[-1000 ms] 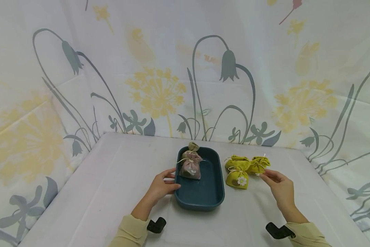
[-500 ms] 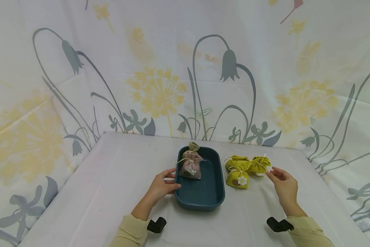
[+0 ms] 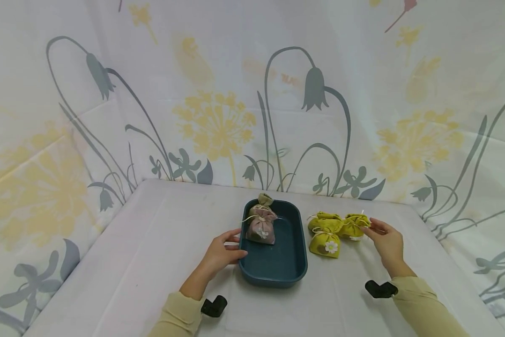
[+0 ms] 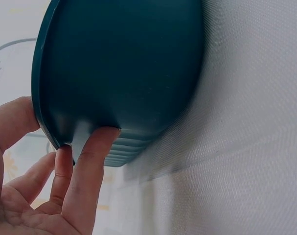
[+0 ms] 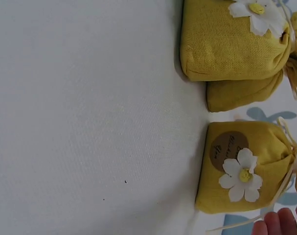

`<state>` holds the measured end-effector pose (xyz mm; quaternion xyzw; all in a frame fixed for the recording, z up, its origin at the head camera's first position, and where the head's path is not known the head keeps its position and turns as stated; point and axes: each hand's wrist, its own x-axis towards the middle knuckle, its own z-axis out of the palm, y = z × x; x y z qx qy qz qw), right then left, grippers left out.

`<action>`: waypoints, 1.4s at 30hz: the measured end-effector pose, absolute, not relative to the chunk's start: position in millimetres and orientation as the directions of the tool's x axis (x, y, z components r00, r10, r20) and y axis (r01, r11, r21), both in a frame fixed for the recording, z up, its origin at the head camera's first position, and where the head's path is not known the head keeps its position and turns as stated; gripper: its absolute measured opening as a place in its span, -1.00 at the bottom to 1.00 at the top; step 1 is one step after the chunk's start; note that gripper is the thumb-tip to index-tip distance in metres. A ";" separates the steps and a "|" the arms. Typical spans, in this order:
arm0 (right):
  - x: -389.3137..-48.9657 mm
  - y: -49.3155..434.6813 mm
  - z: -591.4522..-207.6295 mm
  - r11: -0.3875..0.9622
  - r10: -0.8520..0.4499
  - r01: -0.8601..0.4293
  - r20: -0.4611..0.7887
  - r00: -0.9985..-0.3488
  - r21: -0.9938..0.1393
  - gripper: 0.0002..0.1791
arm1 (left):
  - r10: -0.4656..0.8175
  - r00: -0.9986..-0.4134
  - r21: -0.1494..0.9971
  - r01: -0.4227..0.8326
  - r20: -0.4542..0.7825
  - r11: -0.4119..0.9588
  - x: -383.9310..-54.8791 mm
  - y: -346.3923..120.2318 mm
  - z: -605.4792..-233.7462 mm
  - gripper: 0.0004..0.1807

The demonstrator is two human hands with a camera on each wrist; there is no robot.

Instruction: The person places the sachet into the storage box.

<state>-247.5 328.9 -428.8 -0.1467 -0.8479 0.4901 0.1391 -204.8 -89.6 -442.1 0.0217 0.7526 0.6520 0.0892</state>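
Note:
My left hand (image 3: 223, 252) holds the left wall of a dark teal tray (image 3: 273, 269), thumb at the rim and fingers against the outside in the left wrist view. Inside the tray a mauve drawstring pouch (image 3: 262, 229) with a white flower leans toward the left; an olive pouch (image 3: 264, 200) shows behind it. Right of the tray stand yellow-green drawstring pouches. My right hand (image 3: 386, 241) is at the neck of the rightmost yellow pouch (image 3: 352, 227), which stands upright on the table. In the right wrist view only fingertips (image 5: 280, 223) show, close to its neck and string.
A front yellow pouch (image 3: 325, 243) with a white flower stands left of the rightmost one, and another yellow pouch (image 3: 326, 216) is partly hidden behind it. White cloth covers the table (image 3: 159, 262); a flower-printed curtain (image 3: 214, 70) rises along the back and sides.
My right hand drew slightly right, away from the rightmost yellow pouch, then came back higher, to its neck. The left hand and tray have stayed put.

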 end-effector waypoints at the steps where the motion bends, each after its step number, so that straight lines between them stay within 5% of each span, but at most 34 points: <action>1: -249.5 329.1 -428.1 0.479 0.367 0.109 0.086 -0.926 -0.871 -0.39 | 0.149 -0.983 0.985 -0.084 -0.106 0.149 -205.1 -89.6 -442.1 -0.29; 18: -260.8 318.9 -423.8 0.378 0.314 0.138 -0.013 -0.949 -0.915 -0.29 | 0.157 -0.981 0.985 -0.091 -0.113 0.144 -207.2 -89.5 -444.6 -0.28; 32: -249.2 317.9 -423.4 0.317 0.435 0.095 0.055 -0.899 -0.944 -0.67 | 0.156 -0.982 0.984 -0.086 -0.110 0.153 -206.9 -89.0 -443.8 -0.29; 42: -233.8 314.9 -419.4 0.312 0.511 0.143 0.039 -0.859 -0.939 -0.66 | 0.153 -0.981 0.983 -0.092 -0.116 0.157 -206.5 -89.6 -443.5 -0.29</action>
